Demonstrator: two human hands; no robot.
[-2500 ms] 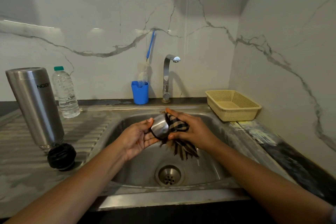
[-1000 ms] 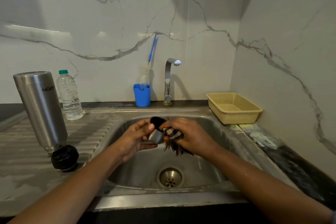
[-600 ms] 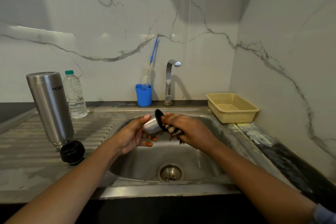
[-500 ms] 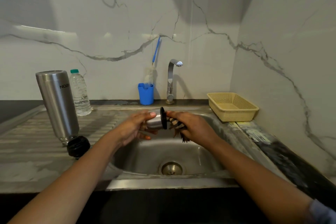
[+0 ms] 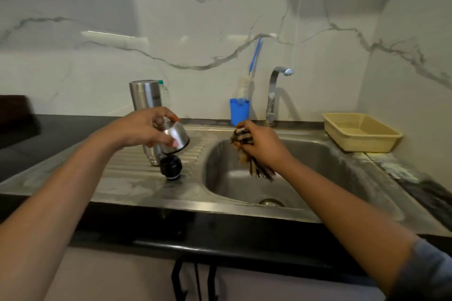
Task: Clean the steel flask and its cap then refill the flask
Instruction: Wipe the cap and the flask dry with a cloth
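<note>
My left hand (image 5: 144,129) grips the steel cup-shaped cap (image 5: 176,136), mouth down, over the ribbed drainboard (image 5: 127,166). Just below the cap lies the black inner stopper (image 5: 170,166). The steel flask (image 5: 146,98) stands upside down behind my left hand, its lower part hidden by the hand and cap. My right hand (image 5: 263,146) holds a striped brown-and-cream cloth (image 5: 247,151) above the sink basin (image 5: 305,173), apart from the cap.
A steel tap (image 5: 275,93) rises behind the basin. A blue cup (image 5: 239,110) with a blue-handled bottle brush (image 5: 249,76) stands beside it. A yellow plastic basket (image 5: 359,131) sits at the right. A plastic water bottle (image 5: 164,91) peeks from behind the flask.
My left hand has carried the cap left, out of the basin to above the stopper on the drainboard. The cloth has come away from the cap and stays in my right hand.
</note>
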